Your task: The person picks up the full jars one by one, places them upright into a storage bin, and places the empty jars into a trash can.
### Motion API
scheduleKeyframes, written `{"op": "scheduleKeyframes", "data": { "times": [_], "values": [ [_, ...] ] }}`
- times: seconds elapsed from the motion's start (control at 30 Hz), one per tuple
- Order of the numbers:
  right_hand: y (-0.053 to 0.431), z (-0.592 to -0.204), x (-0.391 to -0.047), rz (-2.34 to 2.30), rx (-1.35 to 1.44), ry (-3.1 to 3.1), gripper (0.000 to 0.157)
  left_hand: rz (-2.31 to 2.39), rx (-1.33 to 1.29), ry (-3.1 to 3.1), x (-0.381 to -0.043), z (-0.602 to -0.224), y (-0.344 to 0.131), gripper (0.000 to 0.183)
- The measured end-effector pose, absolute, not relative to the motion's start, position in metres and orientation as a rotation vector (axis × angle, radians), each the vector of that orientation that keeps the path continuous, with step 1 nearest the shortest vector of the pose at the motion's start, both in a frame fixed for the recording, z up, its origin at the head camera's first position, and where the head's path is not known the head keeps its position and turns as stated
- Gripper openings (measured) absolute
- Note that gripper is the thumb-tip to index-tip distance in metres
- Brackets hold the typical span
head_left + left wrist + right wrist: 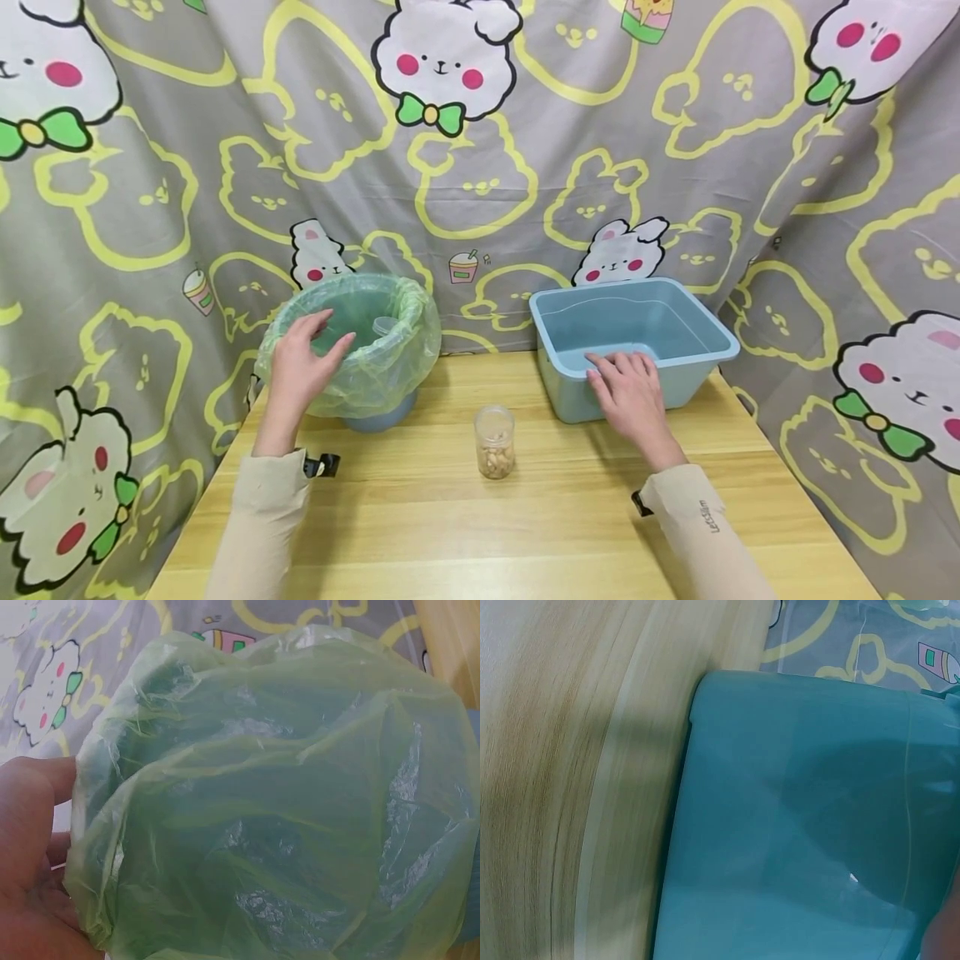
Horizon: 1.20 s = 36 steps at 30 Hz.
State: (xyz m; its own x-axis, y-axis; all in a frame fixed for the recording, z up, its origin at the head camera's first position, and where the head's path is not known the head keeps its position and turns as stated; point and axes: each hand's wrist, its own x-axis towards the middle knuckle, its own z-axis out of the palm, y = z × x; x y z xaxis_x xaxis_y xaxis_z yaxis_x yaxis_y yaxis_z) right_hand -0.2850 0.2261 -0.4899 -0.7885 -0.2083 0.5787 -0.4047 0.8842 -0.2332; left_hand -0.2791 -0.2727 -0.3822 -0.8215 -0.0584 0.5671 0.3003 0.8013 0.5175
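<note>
Only writing I can read is "Lessam"-ish lettering on my right sleeve [701,517], lower right. My left hand [300,367] rests relaxed and spread on the green bag [375,367] lining the bin, mid-left. My right hand [630,392] lies flat on the blue tub [675,367] rim, mid-right.

Head view high, wide; wrist views close on bin liner [285,802], tub [802,825].
</note>
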Motion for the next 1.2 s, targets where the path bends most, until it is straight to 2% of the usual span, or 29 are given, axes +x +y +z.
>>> {"op": "scheduleKeyframes", "data": {
  "times": [0.27,0.57,0.9,1.2],
  "values": [
    [0.226,-0.49,-0.285,0.467,0.442,-2.485,0.038,-0.801,-0.249,-2.33,-0.272,-0.379,-0.261,0.053],
    [0.226,-0.49,-0.286,0.46,0.433,-2.5,0.039,-0.824,-0.476,-2.209,-0.264,-0.382,-0.238,0.058],
    [0.226,-0.492,-0.288,0.462,0.439,-2.474,0.038,-0.822,-0.65,-2.17,-0.255,-0.405,-0.209,0.063],
    [0.227,-0.493,-0.288,0.468,0.434,-2.478,0.039,-0.815,-0.756,-2.377,-0.249,-0.449,-0.167,0.067]
  ]
}}
